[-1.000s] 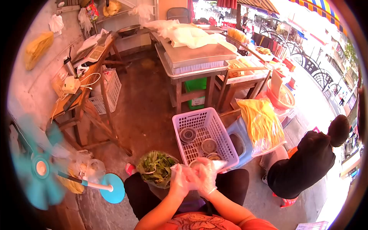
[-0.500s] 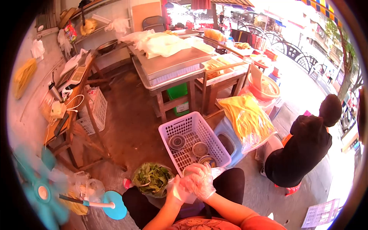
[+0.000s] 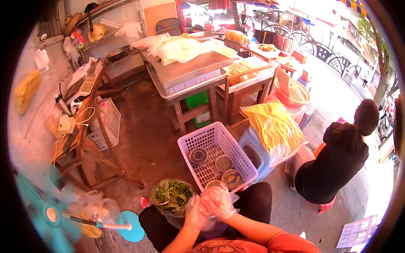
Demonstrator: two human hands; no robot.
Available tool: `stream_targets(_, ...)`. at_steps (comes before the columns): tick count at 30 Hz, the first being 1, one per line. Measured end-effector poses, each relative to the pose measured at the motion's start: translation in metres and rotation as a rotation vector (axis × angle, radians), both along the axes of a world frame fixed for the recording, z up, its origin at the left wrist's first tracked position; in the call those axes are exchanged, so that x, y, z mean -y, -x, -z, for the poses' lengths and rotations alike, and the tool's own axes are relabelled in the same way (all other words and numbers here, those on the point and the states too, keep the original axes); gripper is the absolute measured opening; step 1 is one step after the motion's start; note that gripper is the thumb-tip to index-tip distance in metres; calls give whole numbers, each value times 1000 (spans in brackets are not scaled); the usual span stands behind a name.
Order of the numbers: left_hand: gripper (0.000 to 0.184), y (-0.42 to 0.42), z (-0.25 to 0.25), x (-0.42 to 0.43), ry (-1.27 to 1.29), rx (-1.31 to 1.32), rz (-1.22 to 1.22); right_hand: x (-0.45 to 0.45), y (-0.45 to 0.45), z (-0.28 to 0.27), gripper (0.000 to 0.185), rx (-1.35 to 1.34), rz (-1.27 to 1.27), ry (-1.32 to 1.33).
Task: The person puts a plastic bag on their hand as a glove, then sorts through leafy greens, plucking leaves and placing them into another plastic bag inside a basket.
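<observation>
Left hand (image 3: pixel 195 213) and right hand (image 3: pixel 216 203) together over lap, right in clear plastic. Fingers curled inward, nearly closed; cannot tell what they hold. Just left: bag of greens (image 3: pixel 171 195). Just ahead: purple crate (image 3: pixel 237 157), near edge partly hidden by fingers, round containers (image 3: pixel 223 163) inside. Ahead-right: yellow bundle (image 3: pixel 273 126) near crate's right edge. Ahead-left: brown floor (image 3: pixel 145 126) spreading to metal-topped table (image 3: pixel 198 69).

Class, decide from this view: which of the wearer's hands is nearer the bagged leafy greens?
Left. The left hand is just to the right of the leafy greens; the right hand is farther right, beyond the left one.
</observation>
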State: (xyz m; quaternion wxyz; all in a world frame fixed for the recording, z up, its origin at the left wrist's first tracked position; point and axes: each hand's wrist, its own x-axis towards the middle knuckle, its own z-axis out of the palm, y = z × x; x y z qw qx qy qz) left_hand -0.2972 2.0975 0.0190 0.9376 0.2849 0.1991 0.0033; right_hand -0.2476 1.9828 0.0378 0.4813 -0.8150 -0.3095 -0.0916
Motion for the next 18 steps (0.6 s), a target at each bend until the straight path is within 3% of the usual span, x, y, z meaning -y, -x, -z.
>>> stream_targets(1, 30, 4, 1, 1, -21, -53, -32, 0, -3, 4, 11, -37, 11, -11)
stream_targets(3, 28, 5, 7, -7, -15, 78, 59, -1, -12, 19, 9, -114, 31, -33)
stream_targets(4, 27, 5, 4, -7, -26, 69, 34, -5, -10, 22, 8, -108, 98, -185)
stream_targets(6, 26, 1, 0, -10, -48, -80, -39, -5, -11, 12, 11, -11, 12, -200)
stream_targets(8, 26, -8, 14, -13, -44, 0, -69, -7, -15, -2, 13, 129, -70, -138)
stream_targets(12, 26, -10, 11, -14, -106, 47, -28, -10, -7, -4, 13, 38, -109, -114)
stream_targets(15, 24, -8, 9, -9, 59, 45, -41, -14, -5, 17, 13, -291, -82, -277)
stream_targets(16, 24, -7, 13, -10, 15, 81, -14, -16, -7, 27, 14, -177, 16, -332)
stream_targets(18, 24, -5, 18, -15, -74, 149, 40, -16, -8, 34, 16, -390, 134, -401)
